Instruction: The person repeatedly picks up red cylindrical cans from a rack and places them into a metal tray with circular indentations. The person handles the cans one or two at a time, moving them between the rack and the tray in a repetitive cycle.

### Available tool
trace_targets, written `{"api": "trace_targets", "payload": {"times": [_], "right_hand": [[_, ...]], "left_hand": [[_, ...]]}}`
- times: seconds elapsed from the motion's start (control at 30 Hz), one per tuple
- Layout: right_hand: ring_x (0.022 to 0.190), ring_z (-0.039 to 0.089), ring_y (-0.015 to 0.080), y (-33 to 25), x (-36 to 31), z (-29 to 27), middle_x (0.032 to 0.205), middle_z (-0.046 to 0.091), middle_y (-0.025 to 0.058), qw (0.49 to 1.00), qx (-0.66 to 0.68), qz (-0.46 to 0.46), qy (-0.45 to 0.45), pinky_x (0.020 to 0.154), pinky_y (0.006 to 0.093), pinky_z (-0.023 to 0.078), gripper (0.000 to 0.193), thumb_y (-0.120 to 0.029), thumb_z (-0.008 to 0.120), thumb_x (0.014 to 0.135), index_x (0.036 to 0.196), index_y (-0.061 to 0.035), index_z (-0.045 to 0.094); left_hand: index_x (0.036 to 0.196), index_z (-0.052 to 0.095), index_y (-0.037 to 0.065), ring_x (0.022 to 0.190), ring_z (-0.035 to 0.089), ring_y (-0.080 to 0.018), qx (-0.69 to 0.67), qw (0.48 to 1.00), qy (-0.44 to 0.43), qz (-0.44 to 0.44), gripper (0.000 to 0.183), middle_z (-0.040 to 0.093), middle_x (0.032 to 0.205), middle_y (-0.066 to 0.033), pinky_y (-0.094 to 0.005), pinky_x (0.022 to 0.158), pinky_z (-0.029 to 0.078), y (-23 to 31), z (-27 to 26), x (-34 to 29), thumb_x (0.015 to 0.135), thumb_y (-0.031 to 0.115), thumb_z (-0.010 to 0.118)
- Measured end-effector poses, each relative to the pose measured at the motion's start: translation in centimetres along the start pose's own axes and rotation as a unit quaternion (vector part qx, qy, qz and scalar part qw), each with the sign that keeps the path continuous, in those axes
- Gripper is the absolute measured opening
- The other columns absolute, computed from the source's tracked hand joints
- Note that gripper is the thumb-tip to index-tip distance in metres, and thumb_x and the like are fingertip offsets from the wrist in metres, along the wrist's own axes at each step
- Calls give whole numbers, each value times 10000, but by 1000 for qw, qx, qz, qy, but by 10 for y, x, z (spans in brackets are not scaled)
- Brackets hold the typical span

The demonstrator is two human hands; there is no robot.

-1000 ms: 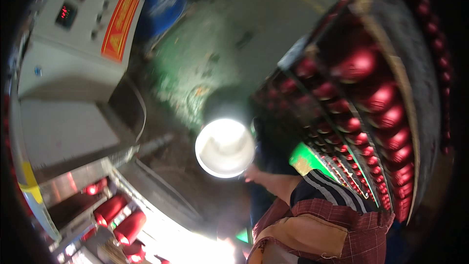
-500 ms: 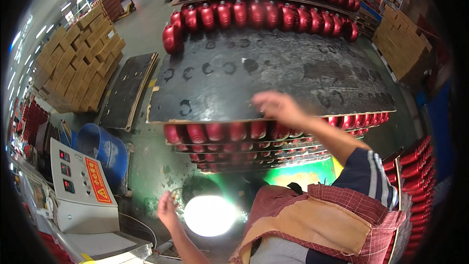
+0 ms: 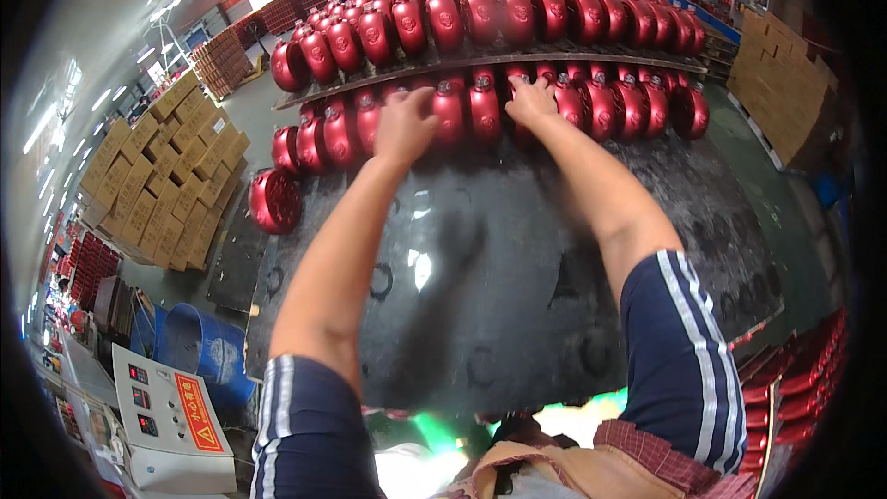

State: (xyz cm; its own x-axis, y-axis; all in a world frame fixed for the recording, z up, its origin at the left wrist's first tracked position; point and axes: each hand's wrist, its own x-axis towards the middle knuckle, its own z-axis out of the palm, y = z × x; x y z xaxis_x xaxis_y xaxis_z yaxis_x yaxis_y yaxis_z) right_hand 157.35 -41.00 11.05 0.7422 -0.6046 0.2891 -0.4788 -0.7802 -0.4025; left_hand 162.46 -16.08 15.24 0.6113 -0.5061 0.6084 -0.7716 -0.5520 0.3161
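Observation:
Rows of glossy red, flat-sided round bottles (image 3: 447,115) with short necks stand upright at the far side of a dark board (image 3: 480,314). Both my arms stretch forward over this board. My left hand (image 3: 407,125) is at the tops of the near row, left of the middle. Motion smears its fingers, and I cannot make out their grip. To its right, my right hand (image 3: 533,103) has its curled fingers about the top of another bottle in that row. The hand partly hides that bottle. One red bottle (image 3: 274,201) stands nearer, at the board's left edge.
A higher board (image 3: 370,83) behind carries more red bottles. Stacked cartons stand left (image 3: 166,176) and right (image 3: 785,88). At the lower left are a blue barrel (image 3: 208,346) and a grey control box (image 3: 171,425). Red bottles (image 3: 813,388) are stacked at the lower right.
Both hands have reached forward to the near bottle row; the left came up from below the board's front edge, the right from over the board. The view has moved closer to the bottles.

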Motion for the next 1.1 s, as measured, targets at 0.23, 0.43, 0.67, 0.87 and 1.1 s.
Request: {"api": "trace_targets", "payload": {"times": [0.23, 0.43, 0.67, 0.87, 1.1], "right_hand": [[1231, 472, 484, 8, -4, 29, 1411, 369, 246, 999, 17, -23, 44, 964, 523, 519, 664, -167, 736, 809, 1407, -341, 506], [1254, 467, 493, 23, -38, 18, 1468, 350, 247, 989, 61, -91, 97, 990, 530, 503, 667, -137, 707, 800, 1399, -352, 506], [1290, 505, 307, 40, -166, -59, 1374, 510, 151, 937, 274, -206, 68, 1099, 387, 418, 713, -95, 734, 780, 1445, -214, 506], [1338, 498, 280, -62, -356, -92, 1446, 502, 137, 568, 793, 13, -218, 1124, 431, 423, 590, -50, 543, 929, 1499, -51, 389], [1325, 464, 381, -196, -570, 24, 1457, 482, 175, 18, 723, 328, -607, 1013, 525, 483, 564, -354, 512, 956, 1429, -49, 476]], "left_hand": [[1383, 563, 309, 1232, 544, -460, 51, 984, -94, -143, 661, 415, 1477, -246, -492, 1040, 472, 6, 106, 44, 750, 295, 752], [1400, 537, 325, 1242, 553, -430, 21, 986, -79, -142, 680, 407, 1496, -221, -481, 1033, 479, 14, 88, 11, 753, 281, 743], [1446, 489, 24, 1204, 584, -213, -445, 873, -45, -193, 688, 572, 1363, -126, -335, 1035, 460, -4, -99, -177, 779, 2, 655], [1487, 390, 11, 1308, 529, -298, -709, 580, 184, -355, 686, 517, 1444, -159, -444, 1139, 399, 7, -250, -423, 845, 178, 566], [1465, 442, 112, 1078, 615, -346, -818, 222, 301, -437, 765, 474, 1424, -203, -445, 767, 605, -19, -267, -676, 854, 536, 624]]}}
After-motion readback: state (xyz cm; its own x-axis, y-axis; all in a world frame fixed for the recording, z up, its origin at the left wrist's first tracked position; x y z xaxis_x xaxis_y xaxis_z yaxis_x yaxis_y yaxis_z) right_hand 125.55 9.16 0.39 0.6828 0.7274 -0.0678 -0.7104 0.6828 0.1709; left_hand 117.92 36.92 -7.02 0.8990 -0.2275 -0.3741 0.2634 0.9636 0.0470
